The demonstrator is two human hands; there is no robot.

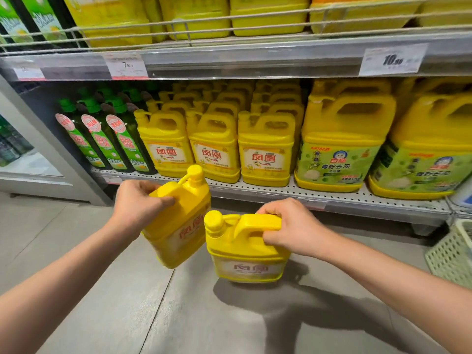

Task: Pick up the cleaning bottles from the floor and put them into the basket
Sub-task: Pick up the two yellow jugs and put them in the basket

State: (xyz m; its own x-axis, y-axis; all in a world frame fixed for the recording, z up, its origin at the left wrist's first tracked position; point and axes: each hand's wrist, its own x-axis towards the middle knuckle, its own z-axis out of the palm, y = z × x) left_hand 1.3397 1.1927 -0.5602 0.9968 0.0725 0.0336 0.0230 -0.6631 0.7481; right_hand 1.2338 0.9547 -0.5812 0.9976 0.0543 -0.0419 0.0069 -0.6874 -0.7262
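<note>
My left hand (139, 200) grips the handle of a yellow cleaning bottle (178, 226) with a pump cap; the bottle is tilted and hangs above the grey floor. My right hand (286, 226) is closed around the handle of a second yellow bottle (245, 254), upright, low over the floor with its shadow below it. The two bottles nearly touch in the middle of the view. A pale green lattice basket (454, 254) stands on the floor at the right edge, partly cut off.
A store shelf (255, 192) runs across in front, packed with yellow jugs (214, 154), dark green bottles (107, 146) and larger yellow-green jugs (339, 154). A second shelf with price tags is above. A white cabinet stands at the left. Grey floor lies below.
</note>
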